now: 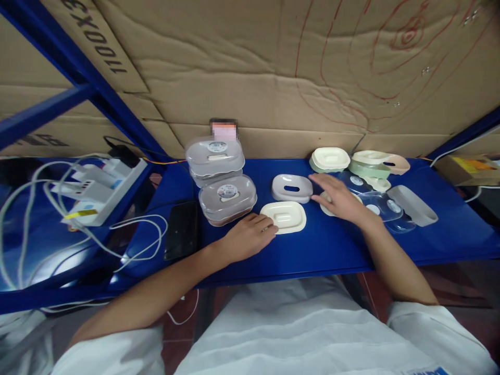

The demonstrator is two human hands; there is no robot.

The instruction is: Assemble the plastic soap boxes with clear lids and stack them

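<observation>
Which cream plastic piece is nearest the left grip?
The flat cream oval plastic piece with the raised middle, in front of the light-grey slotted plastic dish. The left hand's grip covers part of its left rim; other uncovered cream pieces lie farther right.

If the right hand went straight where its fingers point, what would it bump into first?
Probably the pale grey oval dish with the slot, right by the right hand's fingertips. They may already touch it; I can't tell.
</observation>
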